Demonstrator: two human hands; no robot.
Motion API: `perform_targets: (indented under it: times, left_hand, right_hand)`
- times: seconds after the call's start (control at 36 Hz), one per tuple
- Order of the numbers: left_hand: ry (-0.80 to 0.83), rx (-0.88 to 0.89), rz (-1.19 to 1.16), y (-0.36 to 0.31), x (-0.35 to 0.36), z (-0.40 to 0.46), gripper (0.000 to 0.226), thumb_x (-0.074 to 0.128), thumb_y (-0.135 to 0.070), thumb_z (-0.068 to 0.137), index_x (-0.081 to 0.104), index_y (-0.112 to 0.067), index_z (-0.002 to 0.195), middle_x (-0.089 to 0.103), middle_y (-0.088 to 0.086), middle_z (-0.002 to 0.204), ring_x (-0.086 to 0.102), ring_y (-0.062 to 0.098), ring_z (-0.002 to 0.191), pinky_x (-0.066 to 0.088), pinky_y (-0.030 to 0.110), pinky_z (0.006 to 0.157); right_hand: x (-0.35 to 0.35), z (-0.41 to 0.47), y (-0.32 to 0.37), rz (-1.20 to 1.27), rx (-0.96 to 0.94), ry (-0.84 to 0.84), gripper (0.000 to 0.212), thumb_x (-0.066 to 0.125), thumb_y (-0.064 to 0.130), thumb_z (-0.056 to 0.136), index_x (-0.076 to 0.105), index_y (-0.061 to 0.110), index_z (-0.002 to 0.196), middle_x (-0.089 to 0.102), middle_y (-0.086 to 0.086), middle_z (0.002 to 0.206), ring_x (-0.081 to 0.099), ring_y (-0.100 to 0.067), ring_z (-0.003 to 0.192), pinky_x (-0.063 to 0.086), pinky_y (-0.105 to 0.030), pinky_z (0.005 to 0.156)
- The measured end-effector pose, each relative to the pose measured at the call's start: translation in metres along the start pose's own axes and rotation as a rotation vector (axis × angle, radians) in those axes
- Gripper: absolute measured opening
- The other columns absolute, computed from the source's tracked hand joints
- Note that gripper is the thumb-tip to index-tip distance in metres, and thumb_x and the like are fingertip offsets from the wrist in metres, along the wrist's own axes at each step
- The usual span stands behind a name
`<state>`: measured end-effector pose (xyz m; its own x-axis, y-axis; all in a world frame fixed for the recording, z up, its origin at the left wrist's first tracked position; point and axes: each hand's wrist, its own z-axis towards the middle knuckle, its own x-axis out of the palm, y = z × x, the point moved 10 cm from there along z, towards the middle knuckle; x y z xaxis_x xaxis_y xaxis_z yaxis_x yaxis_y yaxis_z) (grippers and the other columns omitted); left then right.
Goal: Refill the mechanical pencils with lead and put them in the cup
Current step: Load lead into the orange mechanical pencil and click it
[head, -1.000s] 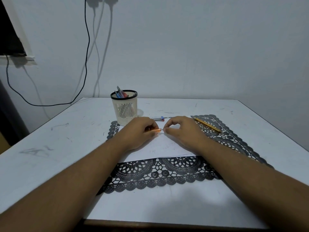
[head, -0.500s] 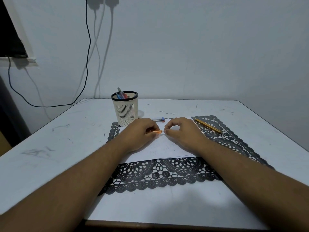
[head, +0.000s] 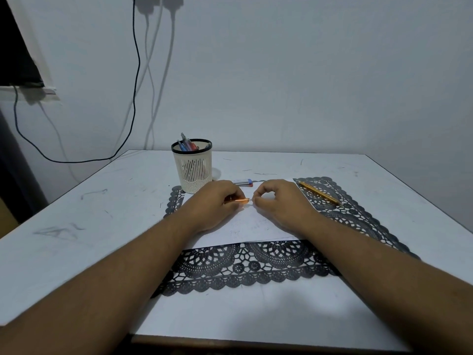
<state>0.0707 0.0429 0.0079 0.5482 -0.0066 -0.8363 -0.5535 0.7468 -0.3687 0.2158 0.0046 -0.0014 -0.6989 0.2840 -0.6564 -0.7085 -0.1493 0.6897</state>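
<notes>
My left hand [head: 217, 201] grips an orange mechanical pencil [head: 240, 200] lying sideways over the white paper [head: 245, 226], with its open end pointing right. My right hand [head: 277, 201] pinches something thin at that end; the lead itself is too small to make out. A cream slotted cup [head: 192, 166] with a black rim stands just behind my left hand and holds several blue and red pencils. A yellow pencil [head: 320, 193] lies on the black lace mat [head: 332, 208] to the right. A small blue and white lead case [head: 242, 182] lies behind my hands.
The white table [head: 89, 213] carries scuff marks and a few loose thin leads [head: 263, 173] near the back. Cables [head: 135, 98] hang down the wall at the left. The table's front edge is close below my forearms.
Both hands stay together over the paper with hardly any shift. The view has moved slightly.
</notes>
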Motion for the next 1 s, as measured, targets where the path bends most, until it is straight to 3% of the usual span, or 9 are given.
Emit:
perform_targets:
  times: [0.08,0.17,0.31,0.44,0.56,0.64,0.75,0.89,1.0]
  left_hand:
    - [0.001,0.01,0.01,-0.001,-0.001,0.0,0.014,0.069,-0.026,0.096,0.075,-0.021,0.107,0.065,-0.014,0.093,0.056,0.0,0.085,0.04,0.016,0.07]
    - [0.002,0.011,0.01,-0.003,-0.002,-0.001,0.014,0.068,-0.025,0.096,0.075,-0.02,0.107,0.066,-0.01,0.095,0.057,0.005,0.087,0.045,0.024,0.075]
    - [-0.003,-0.002,0.004,0.002,-0.002,-0.001,0.012,0.068,-0.025,0.096,0.075,-0.02,0.106,0.065,-0.011,0.092,0.057,0.005,0.086,0.044,0.026,0.073]
    - [-0.03,-0.03,-0.024,0.009,-0.006,0.0,0.011,0.068,-0.025,0.097,0.075,-0.02,0.104,0.064,-0.011,0.091,0.056,0.002,0.085,0.042,0.022,0.071]
    - [-0.042,-0.048,-0.015,0.017,-0.008,0.001,0.011,0.068,-0.027,0.097,0.076,-0.024,0.104,0.064,-0.014,0.091,0.057,0.0,0.085,0.04,0.023,0.071]
    - [-0.057,-0.025,-0.002,0.018,-0.013,0.001,0.011,0.069,-0.028,0.096,0.076,-0.028,0.105,0.063,-0.015,0.09,0.057,0.002,0.086,0.044,0.027,0.074]
    - [-0.035,0.037,-0.011,0.008,-0.013,0.001,0.017,0.07,-0.028,0.096,0.077,-0.027,0.111,0.063,-0.011,0.093,0.059,0.006,0.087,0.048,0.028,0.077]
    - [0.064,0.09,-0.001,-0.009,0.001,-0.001,0.023,0.068,-0.031,0.097,0.076,-0.029,0.119,0.062,-0.014,0.099,0.057,0.0,0.089,0.043,0.02,0.074]
    - [0.112,0.075,-0.002,-0.012,0.014,-0.003,0.025,0.067,-0.027,0.097,0.073,-0.031,0.122,0.057,-0.017,0.1,0.055,-0.001,0.087,0.043,0.019,0.073]
  right_hand:
    - [-0.002,0.0,0.001,-0.017,-0.011,-0.004,0.017,0.071,0.024,0.091,0.074,0.029,0.075,0.07,0.011,0.095,0.056,-0.012,0.057,0.042,-0.022,0.046]
    - [-0.002,0.001,0.0,0.01,-0.011,0.003,0.017,0.071,0.024,0.092,0.074,0.03,0.076,0.072,0.011,0.096,0.057,-0.012,0.057,0.045,-0.028,0.049]
    - [-0.006,0.001,-0.003,-0.013,-0.001,-0.011,0.016,0.07,0.021,0.092,0.073,0.028,0.077,0.072,0.01,0.099,0.053,-0.003,0.054,0.039,-0.016,0.046]
    - [-0.016,0.005,-0.012,-0.015,0.039,-0.024,0.014,0.07,0.026,0.091,0.074,0.029,0.079,0.073,0.009,0.12,0.066,-0.009,0.093,0.045,-0.026,0.068]
    - [-0.01,0.001,-0.016,0.019,0.057,0.028,0.012,0.072,0.026,0.09,0.075,0.025,0.078,0.071,0.012,0.113,0.062,-0.008,0.067,0.045,-0.024,0.055]
    - [-0.002,0.001,-0.013,-0.043,0.028,0.075,0.012,0.076,0.027,0.09,0.076,0.025,0.078,0.071,0.015,0.106,0.062,-0.002,0.094,0.044,-0.021,0.073]
    - [0.003,0.005,-0.013,-0.094,0.017,0.093,0.01,0.078,0.03,0.089,0.077,0.027,0.079,0.072,0.013,0.105,0.062,-0.006,0.103,0.044,-0.029,0.088]
    - [-0.001,0.004,-0.016,-0.06,0.046,0.081,0.01,0.08,0.029,0.088,0.077,0.028,0.078,0.071,0.012,0.102,0.065,-0.01,0.095,0.05,-0.027,0.074]
    - [-0.006,0.004,-0.02,-0.023,0.085,0.059,0.013,0.078,0.027,0.088,0.077,0.028,0.076,0.072,0.011,0.099,0.069,-0.019,0.091,0.058,-0.038,0.079]
